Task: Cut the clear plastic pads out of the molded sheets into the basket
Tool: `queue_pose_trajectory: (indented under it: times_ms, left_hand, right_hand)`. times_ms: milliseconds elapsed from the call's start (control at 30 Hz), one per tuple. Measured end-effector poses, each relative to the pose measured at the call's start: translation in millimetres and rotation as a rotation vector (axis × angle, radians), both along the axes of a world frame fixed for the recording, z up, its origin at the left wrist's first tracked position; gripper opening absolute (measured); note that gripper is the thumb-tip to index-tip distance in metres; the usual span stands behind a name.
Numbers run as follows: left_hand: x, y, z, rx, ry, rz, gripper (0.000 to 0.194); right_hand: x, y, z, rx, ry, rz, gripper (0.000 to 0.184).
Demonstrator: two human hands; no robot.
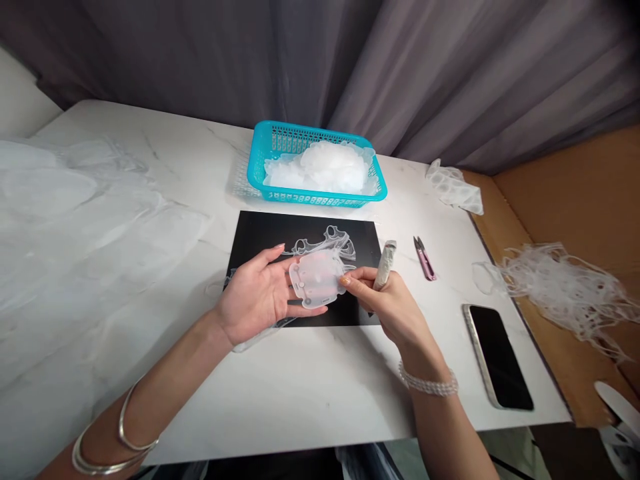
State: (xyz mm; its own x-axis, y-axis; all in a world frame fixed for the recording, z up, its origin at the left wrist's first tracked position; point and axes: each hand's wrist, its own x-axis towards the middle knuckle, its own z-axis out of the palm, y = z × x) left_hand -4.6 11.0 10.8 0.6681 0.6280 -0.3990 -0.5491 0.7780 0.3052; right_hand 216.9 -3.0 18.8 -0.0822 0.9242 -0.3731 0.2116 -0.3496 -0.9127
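A thin translucent plastic piece (pixel 317 277) with small holes and a notched outline lies across the fingers of my left hand (pixel 257 293), palm up and fingers stretched out. My right hand (pixel 387 297) is closed, its thumb and forefinger at the right edge of that piece. A stick-like tool with a wrapped, whitish handle (pixel 385 265) is also held in my right hand; its working end is hidden. Under both hands lies a black mat (pixel 265 230). A clear cut-away plastic frame (pixel 340 241) rests on it behind the piece.
A blue basket (pixel 317 195) holds a pile of similar translucent pieces. Large plastic sheets (pixel 90 220) cover the table's left. At right are pink thread snips (pixel 425 259), a phone (pixel 500 357), a crumpled white wrapper (pixel 454 188), and a cardboard box (pixel 560 167) with tangled plastic scraps (pixel 570 287).
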Motion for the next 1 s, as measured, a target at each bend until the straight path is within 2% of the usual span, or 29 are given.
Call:
queue_pose_trajectory:
  times_ms: [100, 333, 467, 600, 733, 800, 867, 1000]
  left_hand:
    - [-0.4, 0.0, 0.7, -0.038, 0.006, 0.062, 0.054]
    - [0.6, 1.1, 7.2, -0.042, 0.066, 0.304, 0.036]
    - [-4.1, 7.1, 8.2, -0.038, 0.082, 0.51, 0.023]
    - [-10.3, 14.0, 3.0, -0.056, 0.169, 0.703, 0.015]
    - [-12.4, 16.4, -1.5, -0.055, 0.217, 0.729, 0.014]
    - [-13.7, 17.2, -2.0, -0.04, 0.228, 0.722, 0.014]
    - [-17.4, 18.9, -2.9, -0.037, 0.243, 0.747, 0.014]
    - [-31.5, 23.5, -7.9, -0.057, 0.229, 0.832, 0.034]
  right_hand:
    - [-0.3, 1.0, -0.9, -0.012, 0.008, -0.022, 0.033]
    - [0.8, 1.4, -2.1, -0.014, 0.047, -0.035, 0.034]
    - [4.4, 2.4, -3.1, 0.006, 0.029, -0.061, 0.035]
    - [8.5, 2.3, -9.0, 0.034, 0.041, -0.071, 0.034]
    - [18.3, 4.5, -9.6, 0.069, 0.034, -0.108, 0.035]
    - [26.7, 15.0, -2.5, 0.128, -0.029, -0.155, 0.036]
    - [33.5, 37.6, 9.5, 0.259, -0.187, -0.189, 0.036]
    - [22.4, 114.7, 32.8, 0.684, -0.685, -0.192, 0.029]
